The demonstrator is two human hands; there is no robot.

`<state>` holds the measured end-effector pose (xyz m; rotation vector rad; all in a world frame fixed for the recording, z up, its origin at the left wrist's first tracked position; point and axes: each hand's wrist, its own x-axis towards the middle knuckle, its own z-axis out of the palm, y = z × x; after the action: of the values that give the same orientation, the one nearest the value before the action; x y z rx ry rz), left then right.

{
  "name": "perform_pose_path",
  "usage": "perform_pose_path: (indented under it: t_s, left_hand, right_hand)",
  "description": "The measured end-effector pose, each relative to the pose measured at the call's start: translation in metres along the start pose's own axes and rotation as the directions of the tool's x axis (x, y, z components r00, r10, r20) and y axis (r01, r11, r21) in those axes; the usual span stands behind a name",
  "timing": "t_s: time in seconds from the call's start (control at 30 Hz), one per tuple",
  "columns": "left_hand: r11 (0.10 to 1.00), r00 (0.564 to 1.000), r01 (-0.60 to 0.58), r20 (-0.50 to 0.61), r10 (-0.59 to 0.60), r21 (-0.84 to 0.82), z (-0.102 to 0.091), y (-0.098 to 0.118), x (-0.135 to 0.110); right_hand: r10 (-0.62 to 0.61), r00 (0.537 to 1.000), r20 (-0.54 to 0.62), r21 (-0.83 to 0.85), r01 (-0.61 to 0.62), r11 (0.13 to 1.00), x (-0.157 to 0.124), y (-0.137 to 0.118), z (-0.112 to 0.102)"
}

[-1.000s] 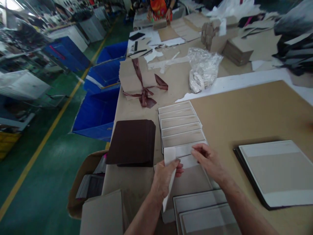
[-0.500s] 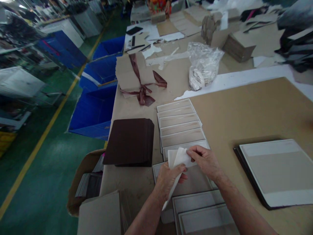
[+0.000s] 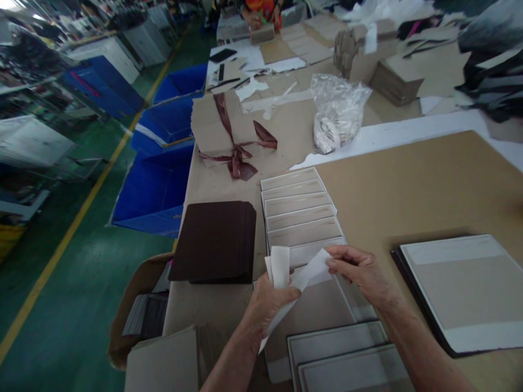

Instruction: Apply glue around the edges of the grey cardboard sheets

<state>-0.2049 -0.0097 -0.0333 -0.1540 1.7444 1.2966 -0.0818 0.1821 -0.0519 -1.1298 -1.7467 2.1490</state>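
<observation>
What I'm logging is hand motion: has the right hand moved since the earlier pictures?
Yes, the right hand shifted rightward, away from the dark brown stack.

Paper-covered beige worktop [image 3: 220, 188], with blue plastic bins [image 3: 149, 218] to its left.
At lower centre, white paper strips [image 3: 281, 267] in the hands [image 3: 265, 307] are over overlapping white-edged beige panels [image 3: 322, 305]; a dark-brown square stack [image 3: 212, 239] lies left of these, a black-edged flat stack [image 3: 457, 286] at lower right. Behind, upper centre, are a beige board bundle [image 3: 208, 128] tied with brown ribbon [image 3: 237, 159] and, right of it, a clear plastic bag [image 3: 340, 111].
</observation>
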Motion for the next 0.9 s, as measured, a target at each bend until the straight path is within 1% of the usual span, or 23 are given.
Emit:
perform_pose_path:
  t_s: [0.1, 0.2, 0.3, 0.37, 0.5, 0.63, 0.77, 0.9]
  left_hand:
    - [0.997, 0.997, 0.069, 0.043, -0.068, -0.022, -0.005, -0.002, -0.003]
    - [0.994, 0.996, 0.081, 0.03, -0.079, -0.067, -0.009, -0.003, -0.003]
    - [0.994, 0.999, 0.052, -0.001, -0.052, -0.098, -0.012, 0.001, 0.001]
    - [0.992, 0.999, 0.022, -0.043, -0.027, -0.121, -0.016, 0.005, 0.005]
    - [0.981, 0.988, -0.07, -0.149, 0.042, -0.183, -0.02, 0.015, 0.015]
    - [0.964, 0.975, -0.145, -0.199, 0.101, -0.222, -0.019, 0.024, 0.027]
    - [0.959, 0.959, -0.205, -0.234, 0.157, -0.197, -0.015, 0.031, 0.04]
    - [0.96, 0.928, -0.25, -0.315, 0.201, -0.124, -0.011, 0.032, 0.056]
  right_hand:
    - [-0.01, 0.998, -0.058, -0.034, 0.008, 0.999, 0.003, 0.001, -0.01]
    - [-0.023, 0.988, -0.156, -0.009, 0.022, 1.0, 0.009, 0.004, -0.017]
    - [-0.056, 0.975, -0.215, 0.026, 0.063, 0.998, 0.015, 0.006, -0.019]
    - [-0.076, 0.969, -0.236, 0.025, 0.084, 0.996, 0.019, 0.006, -0.019]
    - [-0.093, 0.956, -0.279, -0.032, 0.088, 0.996, 0.029, 0.004, -0.017]
    - [-0.107, 0.951, -0.289, -0.104, 0.08, 0.991, 0.04, 0.004, -0.016]
    - [-0.12, 0.947, -0.299, -0.194, 0.063, 0.979, 0.049, 0.007, -0.018]
    - [-0.152, 0.929, -0.339, -0.269, 0.059, 0.961, 0.058, 0.012, -0.019]
